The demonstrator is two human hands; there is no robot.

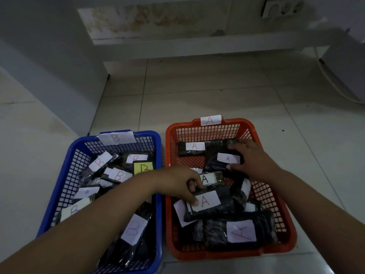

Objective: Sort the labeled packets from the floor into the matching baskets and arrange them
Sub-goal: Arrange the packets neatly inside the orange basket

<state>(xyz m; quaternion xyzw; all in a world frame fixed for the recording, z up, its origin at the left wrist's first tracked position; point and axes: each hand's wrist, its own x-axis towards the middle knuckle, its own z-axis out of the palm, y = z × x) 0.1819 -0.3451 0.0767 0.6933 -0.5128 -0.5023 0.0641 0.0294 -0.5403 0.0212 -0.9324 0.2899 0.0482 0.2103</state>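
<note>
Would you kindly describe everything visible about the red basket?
The red basket is plastic-looking, rectangular, with lattice walls and a perforated floor. It stands upright on the tiled floor, right of the blue basket. A white label marked A sits on its far rim. Inside lie dark packets labeled A; both hands reach in, the left hand gripping one, the right hand on another.

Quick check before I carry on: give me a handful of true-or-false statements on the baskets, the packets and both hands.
1. Both hands are inside the red basket. True.
2. The blue basket carries an A label. False: its label reads B.
3. The left hand grips an A-labelled packet. True.
4. The right hand hangs clear of everything. False: it rests on a packet at the far end of the red basket.
5. The red basket holds no packets. False: several A packets lie in it.
</note>
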